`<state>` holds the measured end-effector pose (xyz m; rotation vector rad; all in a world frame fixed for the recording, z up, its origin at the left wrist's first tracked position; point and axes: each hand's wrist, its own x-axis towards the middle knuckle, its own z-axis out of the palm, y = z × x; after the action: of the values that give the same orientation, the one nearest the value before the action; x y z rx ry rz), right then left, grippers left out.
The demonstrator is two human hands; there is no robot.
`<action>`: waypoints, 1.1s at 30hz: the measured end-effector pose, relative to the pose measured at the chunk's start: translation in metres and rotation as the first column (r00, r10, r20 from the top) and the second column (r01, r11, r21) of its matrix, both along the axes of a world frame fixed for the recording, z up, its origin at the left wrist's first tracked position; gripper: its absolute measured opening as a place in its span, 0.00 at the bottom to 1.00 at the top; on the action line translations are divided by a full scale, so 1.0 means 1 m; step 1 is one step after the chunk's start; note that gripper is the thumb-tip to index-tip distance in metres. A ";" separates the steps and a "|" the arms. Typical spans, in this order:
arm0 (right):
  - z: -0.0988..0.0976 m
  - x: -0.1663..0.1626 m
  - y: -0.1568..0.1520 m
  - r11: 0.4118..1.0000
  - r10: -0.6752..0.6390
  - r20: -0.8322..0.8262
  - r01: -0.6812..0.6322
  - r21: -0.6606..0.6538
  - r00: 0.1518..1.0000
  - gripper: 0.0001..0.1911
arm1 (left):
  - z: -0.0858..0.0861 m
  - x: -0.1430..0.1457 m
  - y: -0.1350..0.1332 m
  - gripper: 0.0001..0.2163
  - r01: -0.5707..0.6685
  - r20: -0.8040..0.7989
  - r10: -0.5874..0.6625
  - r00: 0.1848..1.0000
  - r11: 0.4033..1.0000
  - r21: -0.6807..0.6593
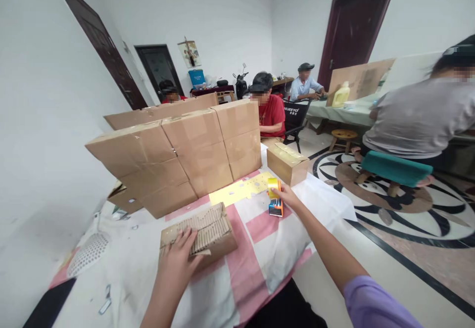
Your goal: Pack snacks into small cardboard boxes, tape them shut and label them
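My left hand (179, 256) rests on an open cardboard box (218, 249) packed with a row of brown card pieces (206, 229), fingers curled over its near edge. My right hand (286, 195) reaches out to the table's right side and grips a small yellow, orange and blue packet (275, 200) standing upright on the cloth. Just behind the packet lies a flat yellow punched card sheet (241, 188).
A wall of stacked sealed cartons (178, 155) stands across the table's back, with a smaller taped carton (287, 163) at the right. The pink and white cloth (256, 263) covers the table. Several other people sit at tables behind; one on a teal stool (395, 168) at right.
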<state>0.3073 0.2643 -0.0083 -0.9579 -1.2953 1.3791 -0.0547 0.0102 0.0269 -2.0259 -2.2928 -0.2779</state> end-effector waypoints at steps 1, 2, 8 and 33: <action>0.000 -0.005 -0.005 1.000 -0.010 -0.026 0.011 0.006 1.000 0.26 | 0.005 0.007 0.000 0.24 -0.026 0.003 0.026 1.000 1.000 0.012; 0.000 -0.011 -0.012 1.000 -0.019 -0.052 0.020 0.010 0.998 0.27 | 0.010 0.014 0.000 0.24 -0.034 0.006 0.034 0.999 0.999 0.041; 0.010 -0.049 -0.102 0.996 0.094 -0.154 -0.093 0.016 0.984 0.24 | 0.033 0.066 -0.007 0.34 0.292 0.172 -0.344 0.923 0.919 0.266; 0.049 -0.023 -0.189 0.997 -0.051 -0.124 0.058 0.058 0.991 0.27 | 0.000 0.177 -0.018 0.56 0.238 0.751 -0.423 0.507 0.906 0.350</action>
<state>0.2848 0.0756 0.0407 -0.8475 -1.2044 1.3272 0.1222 -0.0080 0.0264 -2.5352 -1.9922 -1.7580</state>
